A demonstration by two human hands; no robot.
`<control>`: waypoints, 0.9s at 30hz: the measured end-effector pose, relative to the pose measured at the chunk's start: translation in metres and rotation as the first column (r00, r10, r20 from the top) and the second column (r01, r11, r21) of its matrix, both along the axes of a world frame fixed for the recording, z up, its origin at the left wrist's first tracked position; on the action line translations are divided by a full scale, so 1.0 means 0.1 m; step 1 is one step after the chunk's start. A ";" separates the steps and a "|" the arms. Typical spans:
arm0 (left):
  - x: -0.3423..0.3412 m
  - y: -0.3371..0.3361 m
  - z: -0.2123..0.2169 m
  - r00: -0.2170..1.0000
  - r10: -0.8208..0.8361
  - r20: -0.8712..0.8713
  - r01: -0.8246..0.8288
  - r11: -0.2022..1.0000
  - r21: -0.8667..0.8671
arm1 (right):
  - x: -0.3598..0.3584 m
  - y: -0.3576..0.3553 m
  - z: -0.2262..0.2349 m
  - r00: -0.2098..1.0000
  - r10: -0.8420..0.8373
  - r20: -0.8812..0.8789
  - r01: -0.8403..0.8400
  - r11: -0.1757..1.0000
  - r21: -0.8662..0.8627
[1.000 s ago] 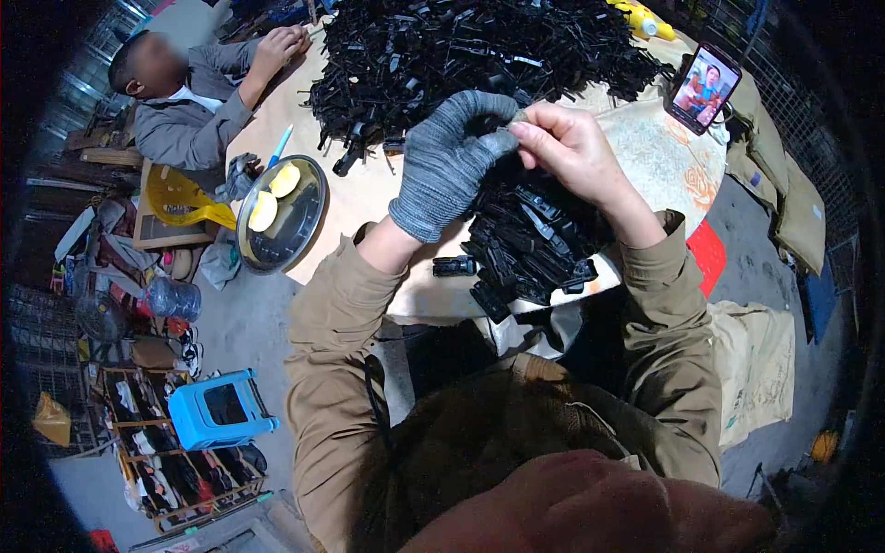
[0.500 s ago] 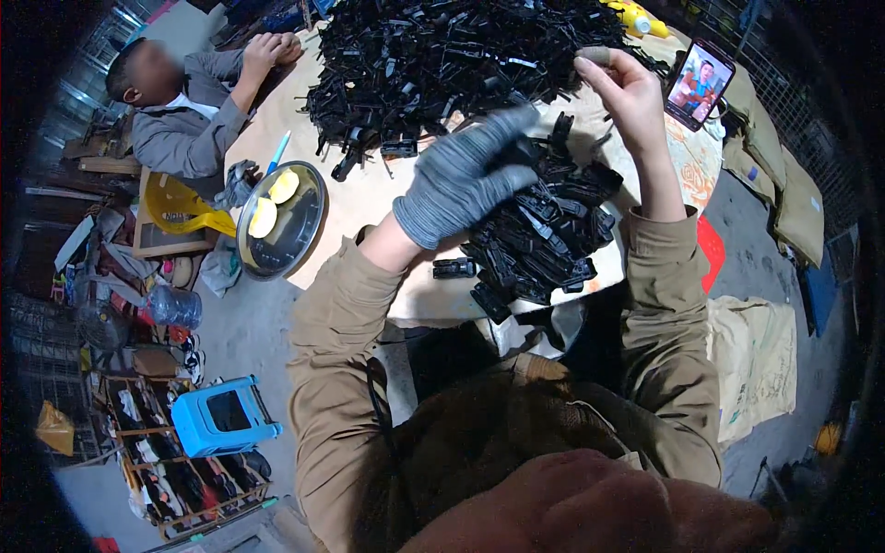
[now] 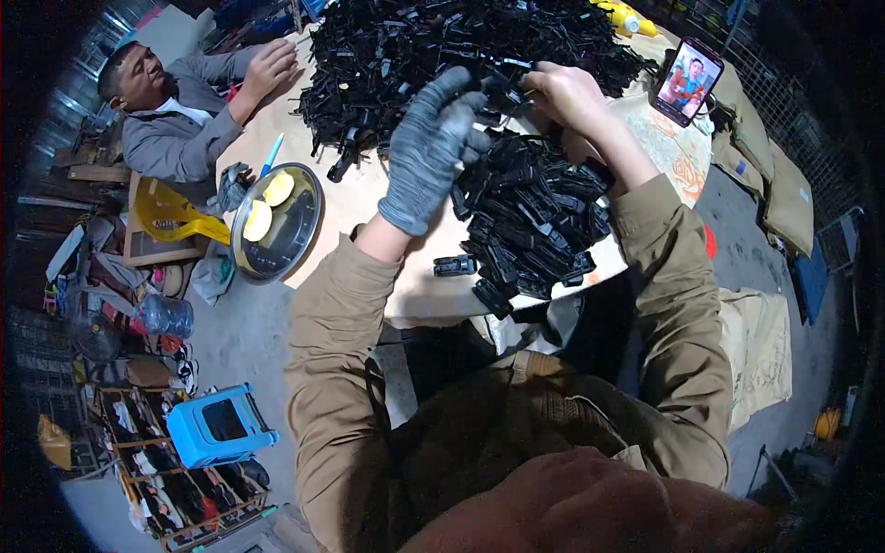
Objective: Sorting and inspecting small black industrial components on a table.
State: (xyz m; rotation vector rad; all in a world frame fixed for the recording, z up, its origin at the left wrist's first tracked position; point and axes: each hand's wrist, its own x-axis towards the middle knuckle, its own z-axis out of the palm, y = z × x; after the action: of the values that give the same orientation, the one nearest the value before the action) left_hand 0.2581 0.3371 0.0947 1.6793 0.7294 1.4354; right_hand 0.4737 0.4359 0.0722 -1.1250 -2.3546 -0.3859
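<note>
My left hand (image 3: 426, 152) wears a grey knitted glove, with half-curled fingers apart beside the large heap. I make out nothing held in it. A dark plastic part (image 3: 502, 94) lies between my hands. Bare except for a covering on one fingertip, my right hand (image 3: 573, 97) pinches at that part's right end. Just below my hands is a smaller pile of black plastic clip-like pieces (image 3: 535, 217). Two single pieces, one a black clip (image 3: 454, 266), lie at its lower left. The large heap of thin black parts (image 3: 433, 51) fills the table's far side.
A round metal tray (image 3: 318, 230) with pale yellow fruit pieces stands on the left, near a pen (image 3: 273, 154). Across the table, a person (image 3: 189, 115) sits with hands at the edge. A propped phone (image 3: 688, 83) is at right. A blue plastic stool (image 3: 219, 426) is lower left.
My right hand has come down and leftward to the large heap's edge. The left hand has turned upright, its fingers curling, and moved slightly left. The other person's hands have shifted a little.
</note>
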 end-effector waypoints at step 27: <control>-0.11 0.22 -0.01 0.848 -0.433 0.307 0.500 0.844 -0.192 | -0.45 -0.70 0.27 0.650 0.363 -0.668 -0.645 0.728 -0.233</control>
State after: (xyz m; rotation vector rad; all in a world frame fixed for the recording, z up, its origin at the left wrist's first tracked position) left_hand 0.2466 0.3590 0.0933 1.3140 0.3122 1.1117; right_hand 0.4286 0.3660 0.0993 -0.5388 -2.0855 0.6827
